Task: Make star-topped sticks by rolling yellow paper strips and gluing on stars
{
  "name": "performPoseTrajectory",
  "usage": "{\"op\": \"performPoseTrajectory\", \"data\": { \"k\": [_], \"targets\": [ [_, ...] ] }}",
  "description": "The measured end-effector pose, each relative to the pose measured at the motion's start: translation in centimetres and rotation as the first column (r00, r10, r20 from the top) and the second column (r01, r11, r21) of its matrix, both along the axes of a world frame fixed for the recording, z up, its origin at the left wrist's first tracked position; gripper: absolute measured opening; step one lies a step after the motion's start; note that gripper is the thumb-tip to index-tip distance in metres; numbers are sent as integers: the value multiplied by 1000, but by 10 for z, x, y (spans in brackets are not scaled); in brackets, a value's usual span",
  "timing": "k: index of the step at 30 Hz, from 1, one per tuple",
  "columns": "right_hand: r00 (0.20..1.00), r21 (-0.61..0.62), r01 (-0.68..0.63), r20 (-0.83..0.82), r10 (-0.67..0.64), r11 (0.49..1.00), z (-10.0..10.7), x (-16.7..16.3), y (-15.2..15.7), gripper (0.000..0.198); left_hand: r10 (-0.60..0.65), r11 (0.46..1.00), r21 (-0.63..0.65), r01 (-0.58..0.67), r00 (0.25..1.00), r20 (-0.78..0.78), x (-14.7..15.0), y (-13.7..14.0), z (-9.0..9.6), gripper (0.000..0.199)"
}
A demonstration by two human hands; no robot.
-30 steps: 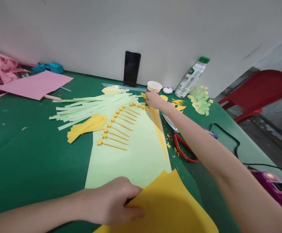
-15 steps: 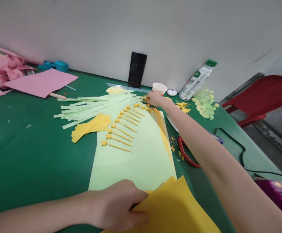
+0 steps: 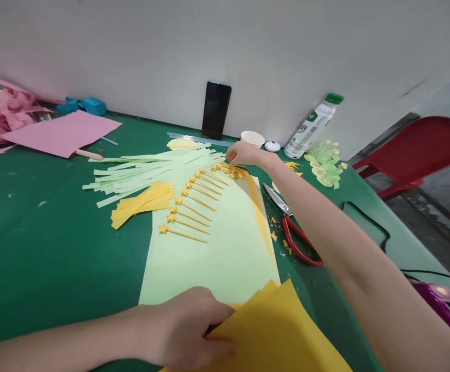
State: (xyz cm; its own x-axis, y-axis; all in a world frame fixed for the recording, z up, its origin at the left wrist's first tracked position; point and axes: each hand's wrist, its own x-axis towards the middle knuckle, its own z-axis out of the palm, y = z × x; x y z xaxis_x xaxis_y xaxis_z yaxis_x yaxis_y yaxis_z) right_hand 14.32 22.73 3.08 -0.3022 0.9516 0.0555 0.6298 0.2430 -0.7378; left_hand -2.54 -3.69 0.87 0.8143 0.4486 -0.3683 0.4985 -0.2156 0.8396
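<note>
My left hand (image 3: 194,328) grips yellow paper sheets (image 3: 282,330) at the front edge, thumb over them. My right hand (image 3: 242,154) reaches to the back, fingers drawn together and pointing down, just above a small heap of yellow paper pieces (image 3: 239,172); whether anything sits between the fingertips is hidden. Below and to the left, yellow star-tipped paper sticks (image 3: 189,217) lie in a slanted row on a pale green sheet (image 3: 213,274). Loose light green strips (image 3: 151,168) fan out behind them, beside a stack of yellow strips (image 3: 143,203).
Red-handled scissors (image 3: 300,243) lie under my right forearm among yellow scraps. A phone (image 3: 216,110) leans on the wall near a white cup (image 3: 252,138) and a tilted bottle (image 3: 312,129). Pink paper (image 3: 65,133) is at left, a purple device (image 3: 439,310) at right.
My right hand has lifted slightly over the heap, where yellow pieces now lie that were near its fingertips. The left hand keeps its grip on the yellow sheets. The view has shifted a little.
</note>
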Motion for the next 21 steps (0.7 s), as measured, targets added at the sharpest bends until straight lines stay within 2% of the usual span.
{"op": "performPoseTrajectory", "data": {
  "k": [5, 7, 10, 12, 14, 15, 18, 21],
  "targets": [
    [972, -10, -78, 220, 79, 997, 31, 12, -39, 21, 7, 1000, -23, -5, 996, 90, -2, -1, -3, 26],
    [965, 18, -104, 243, 96, 994, 46, 22, -68, 10, 21, 996, -92, -8, 990, 136, -2, 0, -2, 22],
    [967, 11, -119, 227, 113, 993, 63, 41, -120, 18, 146, 969, -215, -119, 983, 113, -1, 1, 1, 21],
    [969, -51, -144, 197, 151, 988, 68, 56, -151, 29, 290, 920, -299, -254, 954, 82, 1, 2, 5, 19],
    [968, -186, -180, 139, 207, 966, 70, 73, -175, 34, 446, 827, -418, -376, 891, 81, 3, 5, 12, 20],
    [979, -241, -175, 62, 195, 955, 69, 81, -183, 36, 519, 772, -474, -425, 850, 83, 4, 6, 15, 23],
    [968, -273, -78, -249, 8, 959, 64, 102, -196, 46, 707, 644, -516, -564, 697, 120, 8, 12, 26, 27],
    [880, -318, 17, -445, -165, 948, 55, 107, -202, 54, 791, 603, -470, -644, 559, 250, 17, 22, 32, 26]
  ]
}}
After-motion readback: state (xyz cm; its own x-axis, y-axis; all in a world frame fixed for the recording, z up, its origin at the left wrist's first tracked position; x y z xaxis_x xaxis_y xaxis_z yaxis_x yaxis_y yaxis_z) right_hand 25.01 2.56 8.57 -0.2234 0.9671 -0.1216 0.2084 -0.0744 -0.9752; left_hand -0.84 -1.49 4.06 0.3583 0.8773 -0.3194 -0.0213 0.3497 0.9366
